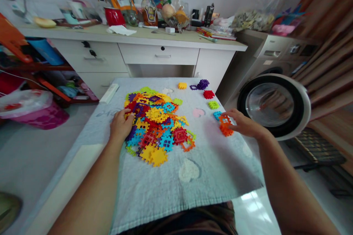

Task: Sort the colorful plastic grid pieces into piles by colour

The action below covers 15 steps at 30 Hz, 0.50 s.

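Note:
A heap of colourful interlocking plastic tiles (pixel 157 125) lies on a light blue towel (pixel 171 187) with heart patches. My left hand (pixel 121 125) rests on the heap's left edge, fingers curled onto the tiles. My right hand (pixel 242 124) is at the towel's right side, fingers pinched on a small stack of orange tiles (pixel 225 125). Sorted little stacks sit along the far right: blue (pixel 217 115), green (pixel 213 105), red (pixel 209 94), purple (pixel 202 84) and yellow (pixel 182 85).
A white desk with drawers (pixel 162 49), crowded with bottles and packets, stands behind. A washing machine with its round door (pixel 275 104) swung open is at the right. A pink tub (pixel 41 114) and cluttered shelves are at the left. A white remote (pixel 109 93) lies beside the towel.

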Each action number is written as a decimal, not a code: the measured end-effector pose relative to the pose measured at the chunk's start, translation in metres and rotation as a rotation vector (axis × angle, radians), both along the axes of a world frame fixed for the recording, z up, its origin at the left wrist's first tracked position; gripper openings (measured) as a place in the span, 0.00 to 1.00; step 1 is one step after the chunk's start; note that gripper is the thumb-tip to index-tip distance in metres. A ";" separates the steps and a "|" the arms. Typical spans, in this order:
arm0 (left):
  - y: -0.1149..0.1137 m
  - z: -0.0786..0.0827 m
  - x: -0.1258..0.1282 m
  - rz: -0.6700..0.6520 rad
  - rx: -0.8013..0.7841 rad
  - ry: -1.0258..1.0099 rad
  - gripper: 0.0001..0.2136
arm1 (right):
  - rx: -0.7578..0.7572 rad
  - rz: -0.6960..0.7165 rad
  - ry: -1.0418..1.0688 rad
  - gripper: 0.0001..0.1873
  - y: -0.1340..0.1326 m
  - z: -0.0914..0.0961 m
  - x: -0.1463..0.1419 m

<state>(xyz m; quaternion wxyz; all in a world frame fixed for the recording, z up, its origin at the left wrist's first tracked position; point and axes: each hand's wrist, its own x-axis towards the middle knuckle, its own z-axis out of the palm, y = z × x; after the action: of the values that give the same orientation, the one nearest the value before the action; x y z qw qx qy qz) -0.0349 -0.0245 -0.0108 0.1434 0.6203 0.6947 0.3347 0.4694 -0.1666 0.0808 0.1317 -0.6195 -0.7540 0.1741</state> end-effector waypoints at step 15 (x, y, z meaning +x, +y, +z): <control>0.002 -0.002 -0.001 0.010 -0.046 0.001 0.22 | -0.099 0.033 -0.219 0.30 -0.014 -0.010 0.010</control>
<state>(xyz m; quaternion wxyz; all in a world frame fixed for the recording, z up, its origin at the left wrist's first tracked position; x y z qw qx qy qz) -0.0356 -0.0220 -0.0124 0.1557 0.6135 0.7054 0.3190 0.4795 -0.1801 0.0704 0.0150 -0.6279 -0.7646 0.1444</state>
